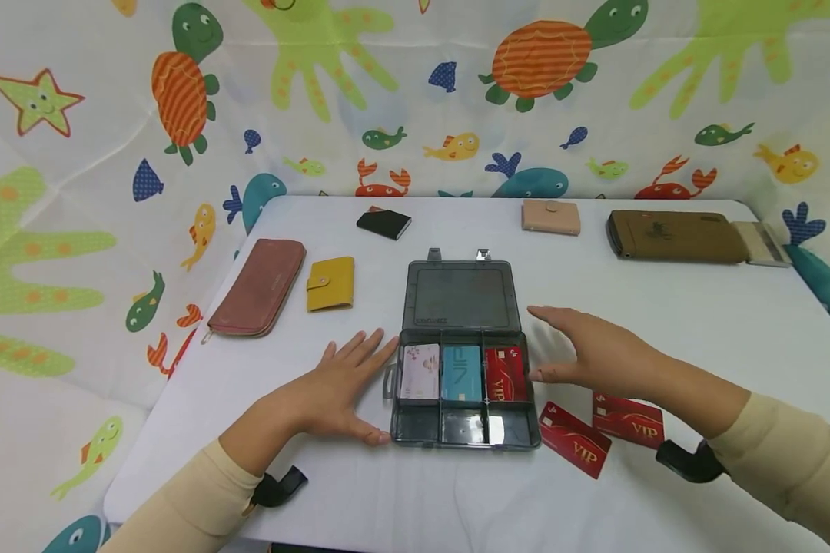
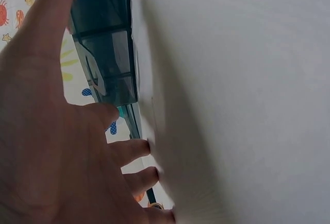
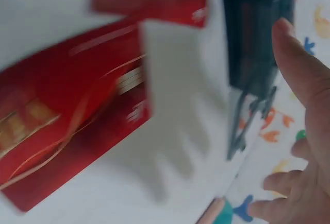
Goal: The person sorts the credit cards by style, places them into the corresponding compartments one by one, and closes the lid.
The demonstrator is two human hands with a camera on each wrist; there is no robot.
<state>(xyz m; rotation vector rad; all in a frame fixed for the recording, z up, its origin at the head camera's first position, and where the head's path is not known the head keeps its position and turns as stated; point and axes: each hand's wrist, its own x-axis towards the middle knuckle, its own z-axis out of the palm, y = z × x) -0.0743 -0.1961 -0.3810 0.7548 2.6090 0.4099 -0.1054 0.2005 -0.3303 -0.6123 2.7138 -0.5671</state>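
Note:
A dark translucent compartment box [image 1: 416, 425] lies on the table with its lid [image 1: 460, 296] swung back. Its upper row holds a pale flowered card [image 1: 420, 372], a blue VIP card [image 1: 461, 373] and a red VIP card [image 1: 505, 374]. Fingers spread, my left hand [image 1: 332, 388] rests on the cloth with its fingertips at the box's left side. My right hand [image 1: 598, 349] hovers by the right side, thumb and fingers apart, holding nothing. Below it lie two loose red VIP cards, one [image 1: 576, 440] near the box corner and another [image 1: 629, 420] farther right.
At the left lie a brown zip wallet [image 1: 259, 288] and a yellow snap wallet [image 1: 330, 283]. Along the back are a small black card holder [image 1: 383, 223], a beige wallet [image 1: 551, 217] and a large olive-brown wallet [image 1: 678, 236]. A patterned curtain [image 1: 415, 107] hangs behind the table.

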